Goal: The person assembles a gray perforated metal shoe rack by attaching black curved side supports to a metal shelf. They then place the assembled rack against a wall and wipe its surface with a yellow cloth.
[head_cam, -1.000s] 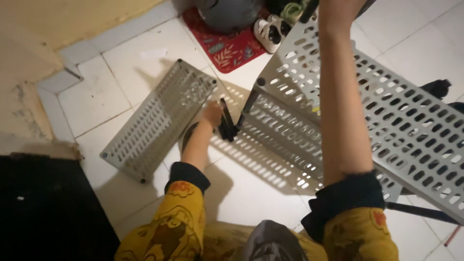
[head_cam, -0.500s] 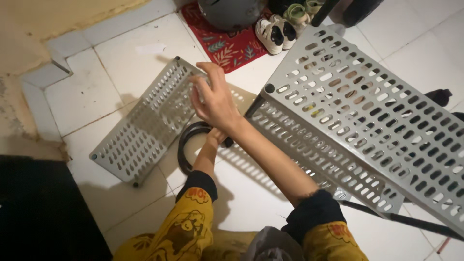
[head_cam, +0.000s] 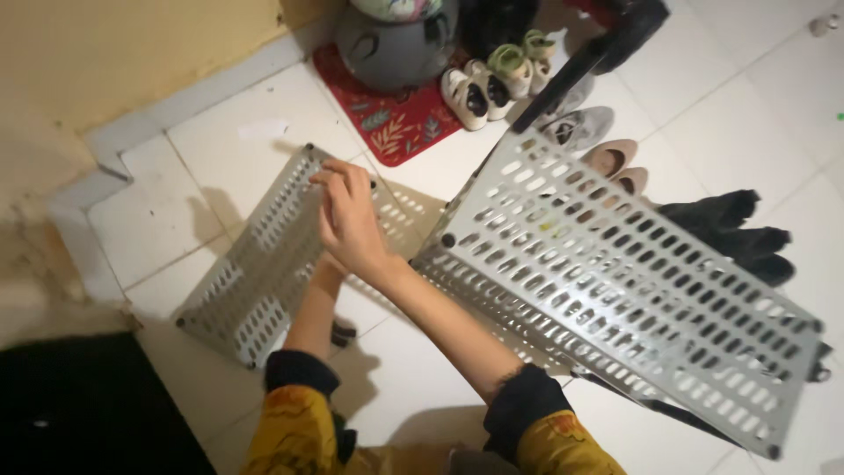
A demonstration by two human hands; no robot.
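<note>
Overhead, the head view shows the right hand (head_cam: 349,222) reaching across the body, fingers spread and slightly curled, resting on the upper end of a flat grey panel (head_cam: 264,264). That hand is open, the fingertips touching the panel's perforated face and not clamped round it. The panel is a long rectangle of matt grey sheet, pierced by even rows of short oval slots, with small dark studs at its corners; it lies tilted on the white tiled floor (head_cam: 193,167), running from beneath the hand down toward the left forearm. The left hand is hidden behind the right wrist, so whether it grips anything cannot be told; only its bare forearm and dark cuff show. Just right of the hand stands a larger slotted rack (head_cam: 615,281) of the same grey material, two panels joined at a corner by a black tube, its upper shelf sloping away to the right. A short black piece (head_cam: 343,334) lies on the tile beside the left forearm. Beyond the fingertips lie a red patterned mat (head_cam: 387,119), a rounded grey helmet (head_cam: 391,44) and several pairs of shoes (head_cam: 492,79). Both sleeves are yellow, printed, with dark ribbed cuffs.
</note>
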